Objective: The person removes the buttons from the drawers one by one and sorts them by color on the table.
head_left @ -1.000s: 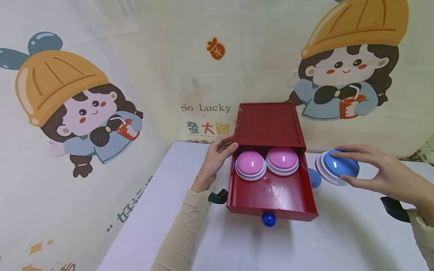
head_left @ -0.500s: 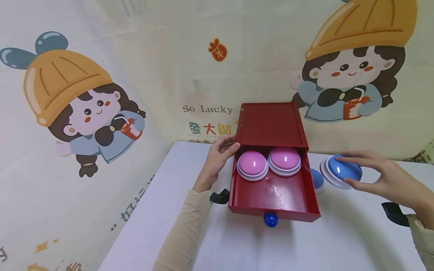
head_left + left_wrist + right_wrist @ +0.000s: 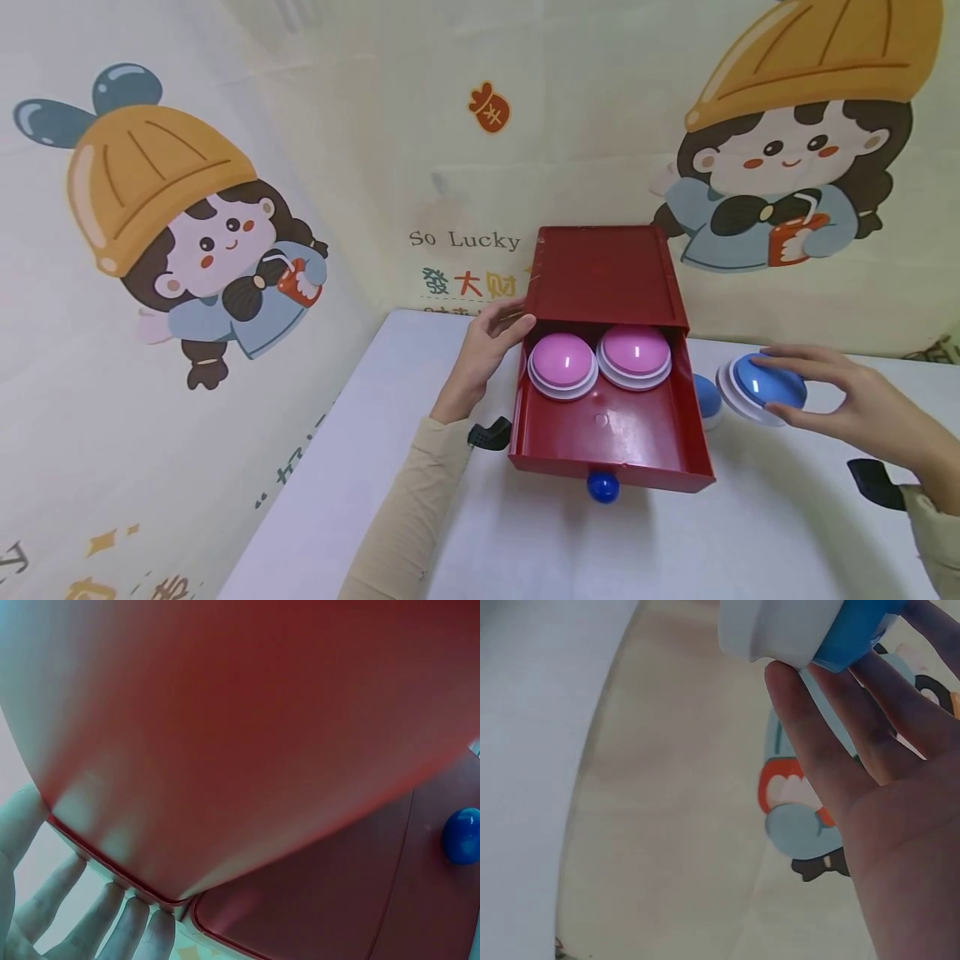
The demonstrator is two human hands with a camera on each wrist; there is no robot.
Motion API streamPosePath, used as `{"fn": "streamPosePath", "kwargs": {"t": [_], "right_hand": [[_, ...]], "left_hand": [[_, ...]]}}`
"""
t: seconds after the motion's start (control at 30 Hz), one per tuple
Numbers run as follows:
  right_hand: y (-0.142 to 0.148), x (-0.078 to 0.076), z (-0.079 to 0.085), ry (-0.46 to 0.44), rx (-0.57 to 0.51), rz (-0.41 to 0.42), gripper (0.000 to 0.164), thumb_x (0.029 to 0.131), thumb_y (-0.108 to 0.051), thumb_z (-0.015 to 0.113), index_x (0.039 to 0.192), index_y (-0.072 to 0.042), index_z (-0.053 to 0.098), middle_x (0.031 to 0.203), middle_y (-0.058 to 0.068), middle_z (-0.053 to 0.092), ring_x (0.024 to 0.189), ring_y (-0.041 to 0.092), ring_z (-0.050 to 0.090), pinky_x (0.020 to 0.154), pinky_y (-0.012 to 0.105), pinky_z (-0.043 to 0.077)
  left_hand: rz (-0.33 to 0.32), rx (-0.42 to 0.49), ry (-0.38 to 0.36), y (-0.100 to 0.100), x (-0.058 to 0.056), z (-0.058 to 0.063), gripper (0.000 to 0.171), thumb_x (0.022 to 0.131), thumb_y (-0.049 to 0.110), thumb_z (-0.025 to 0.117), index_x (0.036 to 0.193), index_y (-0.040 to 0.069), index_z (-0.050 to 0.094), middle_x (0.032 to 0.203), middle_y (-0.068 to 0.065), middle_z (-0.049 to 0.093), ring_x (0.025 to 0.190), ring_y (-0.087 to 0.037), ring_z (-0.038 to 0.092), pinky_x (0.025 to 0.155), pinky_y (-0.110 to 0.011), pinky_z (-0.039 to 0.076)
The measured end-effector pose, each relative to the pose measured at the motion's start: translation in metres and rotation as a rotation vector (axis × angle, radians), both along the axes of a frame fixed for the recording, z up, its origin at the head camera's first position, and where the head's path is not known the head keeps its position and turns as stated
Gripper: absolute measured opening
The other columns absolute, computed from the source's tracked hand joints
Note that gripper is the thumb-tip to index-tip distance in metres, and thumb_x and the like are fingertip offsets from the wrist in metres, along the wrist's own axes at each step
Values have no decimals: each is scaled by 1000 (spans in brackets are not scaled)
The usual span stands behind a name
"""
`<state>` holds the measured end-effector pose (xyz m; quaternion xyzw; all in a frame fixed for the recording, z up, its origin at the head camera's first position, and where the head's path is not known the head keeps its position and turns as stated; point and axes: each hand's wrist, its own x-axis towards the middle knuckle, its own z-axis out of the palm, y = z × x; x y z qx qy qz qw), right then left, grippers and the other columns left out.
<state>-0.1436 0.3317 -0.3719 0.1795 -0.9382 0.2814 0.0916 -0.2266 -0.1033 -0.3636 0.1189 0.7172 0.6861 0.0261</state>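
In the head view my right hand (image 3: 847,396) holds a blue dome button (image 3: 770,382) with a white base, tilted, right of the red drawer box. Its thumb is on the near side and its fingers on the far side. The right wrist view shows the white base (image 3: 776,630) above the fingers. My left hand (image 3: 483,354) touches the left wall of the red box (image 3: 607,271); fairly straight fingers (image 3: 97,915) meet its edge in the left wrist view. Two pink dome buttons (image 3: 563,358) (image 3: 636,348) sit at the back of the pulled-out drawer (image 3: 630,429).
A second blue dome button (image 3: 707,396) stands on the white table (image 3: 570,550) beside the drawer's right wall, partly hidden. A blue ball knob (image 3: 603,487) sticks out of the drawer front. Behind the table hangs a cartoon-printed cloth (image 3: 600,167).
My right hand has lowered slightly with the blue button in it. The whole head view has shifted a little, and my left hand keeps its place on the box.
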Motion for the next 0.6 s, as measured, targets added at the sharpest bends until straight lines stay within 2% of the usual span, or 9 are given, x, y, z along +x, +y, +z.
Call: {"fn": "streamPosePath", "kwargs": {"t": [0.03, 0.13, 0.2, 0.27, 0.3, 0.37, 0.43, 0.47, 0.6], "right_hand": [[1, 0, -2, 2, -5, 0, 62, 70, -16, 91, 126, -10, 65, 136, 27, 50, 109, 48, 46, 65, 3, 42], [3, -1, -7, -13, -22, -3, 63, 71, -16, 90, 128, -10, 65, 136, 28, 49, 108, 50, 46, 64, 3, 43], [4, -2, -9, -32, -26, -12, 63, 72, -17, 90, 128, -8, 63, 137, 29, 48, 108, 53, 46, 63, 16, 55], [5, -3, -12, -42, -31, -15, 63, 72, -17, 89, 129, -8, 63, 137, 29, 48, 109, 54, 46, 61, 20, 57], [5, -3, -13, -49, -32, -19, 63, 72, -17, 89, 129, -7, 63, 137, 29, 47, 109, 55, 46, 60, 27, 59], [6, -4, -16, -57, -32, -23, 63, 73, -17, 89, 129, -7, 62, 136, 29, 47, 109, 55, 46, 59, 30, 60], [8, -4, -20, -61, -32, -23, 63, 73, -17, 88, 130, -7, 62, 136, 29, 48, 109, 54, 46, 58, 29, 60], [9, -5, -21, -65, -30, -25, 62, 74, -18, 88, 130, -7, 62, 136, 29, 48, 109, 54, 46, 58, 34, 61], [13, -6, -28, -74, -26, -38, 61, 75, -18, 87, 130, -7, 63, 135, 26, 49, 110, 48, 46, 61, 26, 58]], "left_hand": [[0, 1, -2, 0, 0, 0, 43, 93, 34, 70, 133, 25, 59, 133, 2, 60, 125, -15, 57, 107, -36, 47], [0, 5, -7, 0, 1, 1, 43, 93, 32, 70, 134, 25, 59, 133, 2, 60, 125, -14, 57, 107, -36, 47], [-1, 9, -5, 0, 1, 1, 43, 94, 31, 70, 134, 24, 59, 133, 2, 60, 125, -14, 57, 106, -35, 47], [-1, 12, -1, 0, 1, 0, 43, 94, 29, 70, 135, 23, 59, 133, 1, 60, 125, -14, 57, 106, -35, 48], [-2, 13, 2, 0, 1, 0, 43, 94, 29, 70, 135, 23, 59, 133, 1, 59, 126, -14, 57, 106, -35, 48], [-3, 16, 9, 0, 1, 0, 43, 94, 29, 69, 135, 22, 59, 134, 0, 59, 126, -15, 56, 106, -35, 48], [-4, 15, 12, 0, 1, 1, 44, 94, 29, 69, 136, 22, 58, 135, -1, 59, 127, -16, 56, 106, -36, 48], [-4, 15, 11, 0, 1, 1, 44, 94, 29, 69, 136, 21, 58, 135, -1, 59, 126, -16, 57, 106, -36, 48], [-6, 12, 6, 0, 0, 1, 43, 94, 31, 70, 135, 23, 59, 134, -1, 59, 126, -16, 57, 106, -36, 48]]}}
